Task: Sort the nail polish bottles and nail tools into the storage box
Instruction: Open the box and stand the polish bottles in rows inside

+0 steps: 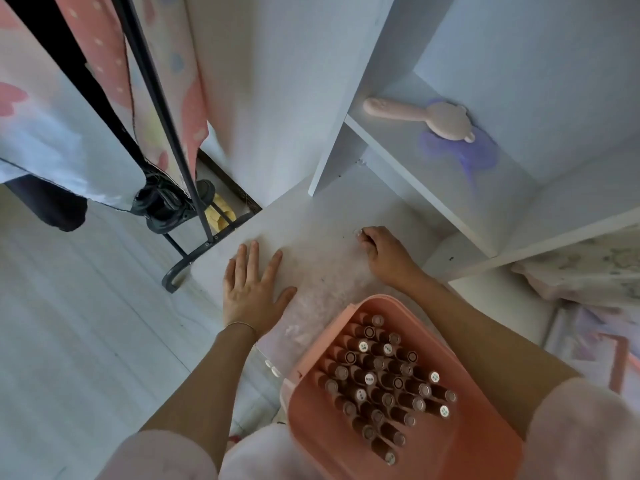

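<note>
I am pinching a small clear piece [357, 232] with my curled right hand [384, 254], left hand [254, 289] lying flat and empty on the desk [322, 209]; I think next it needs carrying to the box [433, 455], already full of bottles [384, 379].

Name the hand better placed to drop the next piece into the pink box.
Right. The right hand already pinches a small pale item, though I cannot identify it. The left hand lies flat on the desk. Pink box sits nearest.

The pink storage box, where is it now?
In the head view the pink storage box sits low and right of centre, near the person, between the two forearms, full of nail polish bottles.
</note>
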